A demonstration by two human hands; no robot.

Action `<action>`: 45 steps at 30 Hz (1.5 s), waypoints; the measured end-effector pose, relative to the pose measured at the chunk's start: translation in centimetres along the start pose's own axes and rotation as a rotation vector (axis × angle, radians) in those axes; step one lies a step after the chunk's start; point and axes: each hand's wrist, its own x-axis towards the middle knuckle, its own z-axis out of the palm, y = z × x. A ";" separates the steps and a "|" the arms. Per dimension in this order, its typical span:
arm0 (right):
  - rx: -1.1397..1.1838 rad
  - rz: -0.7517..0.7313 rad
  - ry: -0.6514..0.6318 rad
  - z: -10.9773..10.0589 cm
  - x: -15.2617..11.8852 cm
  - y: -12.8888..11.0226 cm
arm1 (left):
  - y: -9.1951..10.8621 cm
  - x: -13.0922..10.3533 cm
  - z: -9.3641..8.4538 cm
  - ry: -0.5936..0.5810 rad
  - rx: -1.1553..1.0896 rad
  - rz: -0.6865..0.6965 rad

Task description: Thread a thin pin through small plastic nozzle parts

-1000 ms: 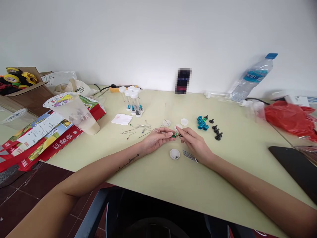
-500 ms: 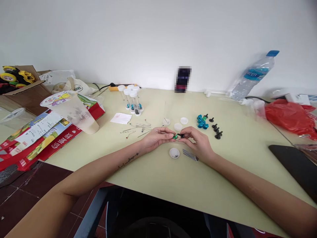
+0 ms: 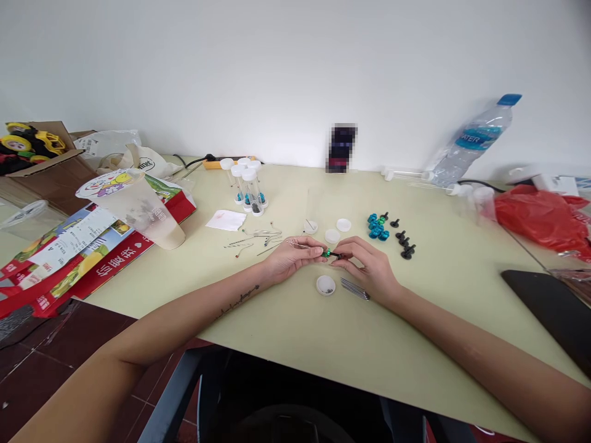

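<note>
Between the fingertips of my left hand [image 3: 292, 258] is a small green piece [image 3: 326, 253], and a thin metal rod also lies across those fingers. My right hand [image 3: 372, 266] pinches a black stemmed piece [image 3: 337, 256], whose stem meets the green one. Just below the hands sit a white cap [image 3: 325, 285] with tiny parts in it and a row of metal rods [image 3: 354, 288]. Blue pieces [image 3: 378, 229] and black stemmed pieces [image 3: 406, 246] lie to the right. More bent rods [image 3: 261, 234] are scattered left of my left hand.
Clear tubes with white caps [image 3: 249, 184] stand at the back. A plastic cup [image 3: 148, 212] leans on red packaging [image 3: 124, 258] at left. Across the right side are a water bottle [image 3: 475, 141], a red bag [image 3: 540, 218] and a dark flat object [image 3: 549, 314].
The black piece in my right hand has moved slightly left, and its stem now touches or enters the green piece. My left hand has barely moved.
</note>
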 end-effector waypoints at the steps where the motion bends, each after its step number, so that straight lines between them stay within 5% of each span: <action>1: 0.001 -0.005 0.002 0.0 0.0 0.0 | 0.0 0.0 0.0 0.002 0.002 -0.001; 13: 0.027 0.021 0.073 0.0 -0.3 0.0 | -0.4 -0.3 0.6 0.008 -0.047 0.004; 29: 0.324 0.510 -0.268 -0.1 -0.2 -0.3 | -0.4 -0.4 0.7 -0.032 -0.001 0.007; 37: 0.142 0.327 -0.190 -0.2 -0.3 0.0 | -0.1 -0.3 0.9 0.019 -0.120 0.029; 45: 0.035 0.308 -0.183 -0.4 0.2 -0.1 | 0.0 -0.3 0.9 0.009 -0.104 0.026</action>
